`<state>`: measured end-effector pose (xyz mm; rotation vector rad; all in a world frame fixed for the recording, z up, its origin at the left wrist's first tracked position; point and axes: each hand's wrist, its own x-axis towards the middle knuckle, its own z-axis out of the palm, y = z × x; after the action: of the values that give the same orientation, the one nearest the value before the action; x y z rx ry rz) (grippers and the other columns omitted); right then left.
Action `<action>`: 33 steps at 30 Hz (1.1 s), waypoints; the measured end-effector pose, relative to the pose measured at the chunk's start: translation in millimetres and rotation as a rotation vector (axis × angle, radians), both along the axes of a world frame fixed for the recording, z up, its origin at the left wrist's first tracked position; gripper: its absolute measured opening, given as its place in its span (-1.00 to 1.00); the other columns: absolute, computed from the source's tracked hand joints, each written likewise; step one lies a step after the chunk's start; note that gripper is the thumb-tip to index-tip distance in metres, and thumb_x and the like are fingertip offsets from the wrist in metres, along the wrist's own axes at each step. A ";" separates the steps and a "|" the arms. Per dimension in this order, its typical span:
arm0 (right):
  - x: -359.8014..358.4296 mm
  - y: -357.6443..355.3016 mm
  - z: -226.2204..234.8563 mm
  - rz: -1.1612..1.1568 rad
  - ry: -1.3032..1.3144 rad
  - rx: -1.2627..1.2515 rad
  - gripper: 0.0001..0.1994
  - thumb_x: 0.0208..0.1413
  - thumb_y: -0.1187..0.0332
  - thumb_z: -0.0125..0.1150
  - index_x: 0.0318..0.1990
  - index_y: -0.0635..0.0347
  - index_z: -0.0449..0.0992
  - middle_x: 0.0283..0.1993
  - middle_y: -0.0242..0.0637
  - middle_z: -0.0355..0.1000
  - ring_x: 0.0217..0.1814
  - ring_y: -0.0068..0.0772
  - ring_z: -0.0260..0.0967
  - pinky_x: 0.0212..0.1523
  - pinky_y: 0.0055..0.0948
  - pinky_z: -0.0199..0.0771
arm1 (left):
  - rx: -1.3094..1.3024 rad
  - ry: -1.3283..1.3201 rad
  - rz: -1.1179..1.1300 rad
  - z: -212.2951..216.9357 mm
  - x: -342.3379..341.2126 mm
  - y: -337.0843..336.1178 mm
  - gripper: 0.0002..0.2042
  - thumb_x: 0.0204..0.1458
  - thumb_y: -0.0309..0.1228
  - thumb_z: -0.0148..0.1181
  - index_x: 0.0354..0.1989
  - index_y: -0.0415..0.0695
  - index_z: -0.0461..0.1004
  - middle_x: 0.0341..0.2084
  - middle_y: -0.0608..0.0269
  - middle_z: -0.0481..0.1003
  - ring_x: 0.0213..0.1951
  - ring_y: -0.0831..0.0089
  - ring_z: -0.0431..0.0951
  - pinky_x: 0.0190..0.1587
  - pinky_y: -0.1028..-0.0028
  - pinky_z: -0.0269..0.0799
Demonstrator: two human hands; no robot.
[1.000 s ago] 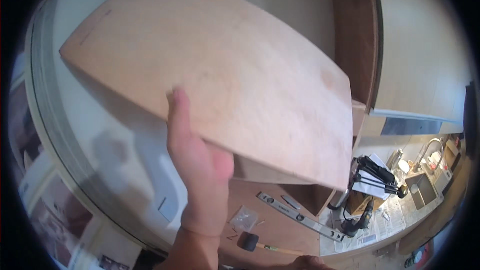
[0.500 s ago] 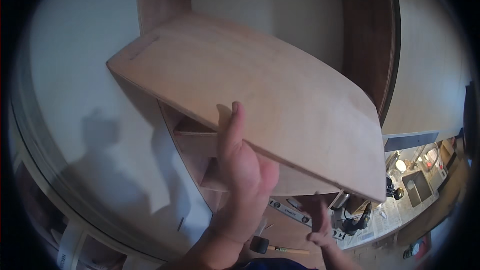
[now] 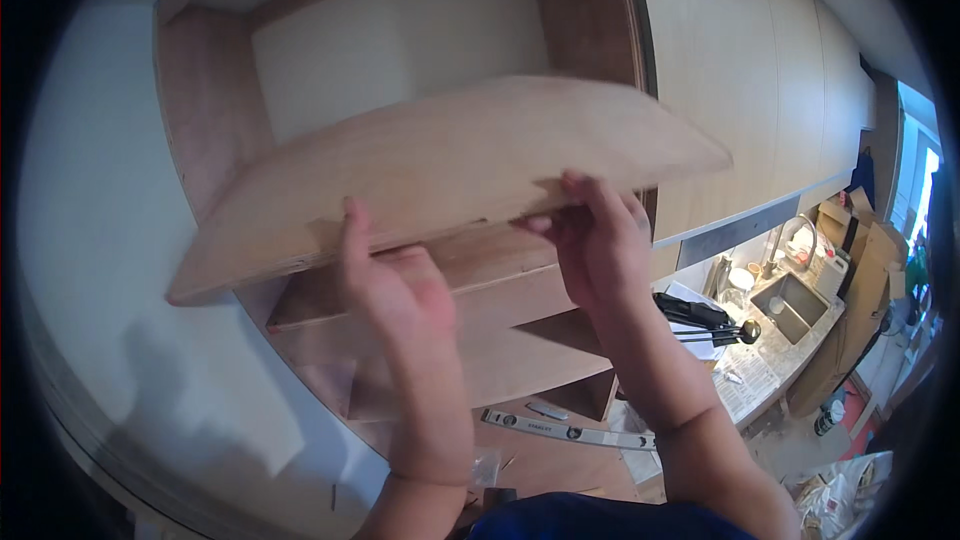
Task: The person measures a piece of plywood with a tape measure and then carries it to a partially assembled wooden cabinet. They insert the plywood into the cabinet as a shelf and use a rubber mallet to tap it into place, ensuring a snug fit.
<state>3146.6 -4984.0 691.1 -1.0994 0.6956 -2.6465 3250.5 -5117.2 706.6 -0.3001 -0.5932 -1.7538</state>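
Note:
A wide pale wooden board (image 3: 450, 155) is held up in front of an open wooden cabinet (image 3: 590, 15). My left hand (image 3: 395, 280) grips its near edge left of the middle, thumb on the upper face and fingers underneath. Further right along the same edge, my right hand (image 3: 605, 245) also grips the board, thumb on top. The board's left end hangs lower than its right end and overlaps the cabinet's left side. Its underside is hidden from me.
Wooden shelf compartments (image 3: 480, 355) lie below the board. Beneath them, a spirit level (image 3: 570, 432) rests on a wooden surface. To the right are pale cupboard doors (image 3: 740, 90), a worktop with a sink (image 3: 790, 305), black-handled utensils (image 3: 695, 315) and leaning cardboard (image 3: 850, 310).
My right hand has risen from below and taken hold of the board's near edge. The board has turned, its right end now higher and its left end lower. My view has shifted right.

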 end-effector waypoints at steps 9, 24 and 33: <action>-19.3 -46.8 91.7 -0.165 0.212 0.102 -0.83 0.13 0.46 0.23 -0.19 0.40 0.51 -0.14 -0.13 0.52 -0.10 -0.24 0.56 -0.11 -0.21 0.75 | -0.134 -0.075 -0.143 -14.2 -26.5 -104.8 -0.41 0.37 -0.03 0.01 0.33 -0.29 0.22 0.22 -0.06 0.34 0.23 0.07 0.42 0.29 0.13 0.45; -106.6 -89.2 194.6 -0.107 0.281 0.031 -0.73 0.19 0.42 0.21 -0.13 0.54 0.44 -0.09 -0.01 0.40 -0.09 -0.03 0.56 -0.12 -0.18 0.82 | -0.370 -0.328 -0.048 100.1 -57.6 -181.8 -0.22 0.25 0.03 0.13 0.39 -0.36 0.05 0.25 -0.29 0.29 0.24 -0.08 0.42 0.29 0.02 0.40; -99.5 -82.2 147.3 -0.105 0.082 -0.030 -0.77 0.21 0.44 0.18 -0.10 0.45 0.40 -0.07 -0.06 0.34 -0.06 -0.11 0.49 -0.04 -0.07 0.77 | -0.441 -0.483 0.131 88.2 -62.3 -168.8 -0.29 0.21 0.06 0.08 0.40 -0.14 0.13 0.25 -0.19 0.32 0.23 -0.08 0.44 0.29 0.02 0.36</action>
<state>3047.1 -5066.1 838.3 -1.2172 0.7513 -2.7207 3188.3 -5286.0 794.9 -0.1317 -1.3250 -1.5586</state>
